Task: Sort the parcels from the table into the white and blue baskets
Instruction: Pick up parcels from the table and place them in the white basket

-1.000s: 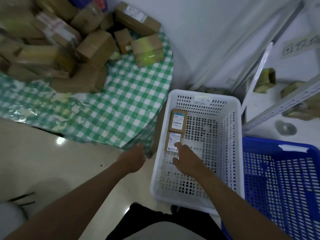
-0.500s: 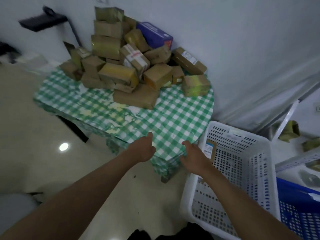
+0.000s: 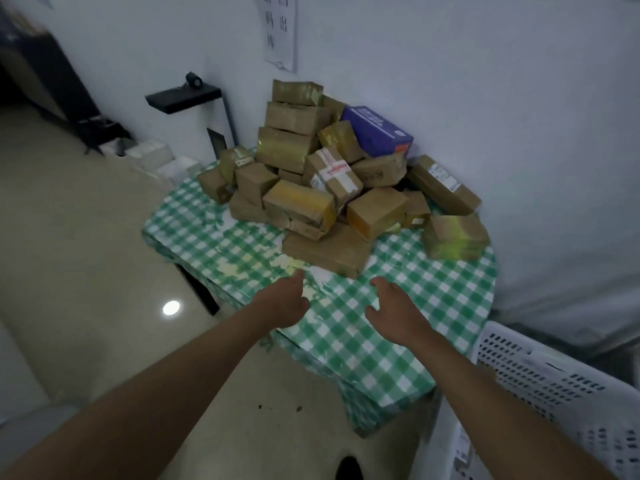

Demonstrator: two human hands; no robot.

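A heap of several brown cardboard parcels (image 3: 332, 181) is piled against the wall on the table with the green-checked cloth (image 3: 415, 306); a blue box (image 3: 377, 131) lies among them. A flat brown parcel (image 3: 329, 251) lies nearest the front. My left hand (image 3: 285, 299) and my right hand (image 3: 391, 306) both reach out over the cloth just short of that flat parcel, fingers relaxed, holding nothing. The white basket (image 3: 540, 382) shows at the lower right, partly cut off. The blue basket is out of view.
A black shelf (image 3: 183, 98) with a small dark object juts from the wall at the left. White boxes (image 3: 156, 157) sit on the tiled floor beside the table. A paper notice (image 3: 280, 29) hangs on the wall above the pile.
My view has swung from the white basket up to the table. My right hand left the parcel in the basket, and both hands moved forward over the cloth toward the pile.
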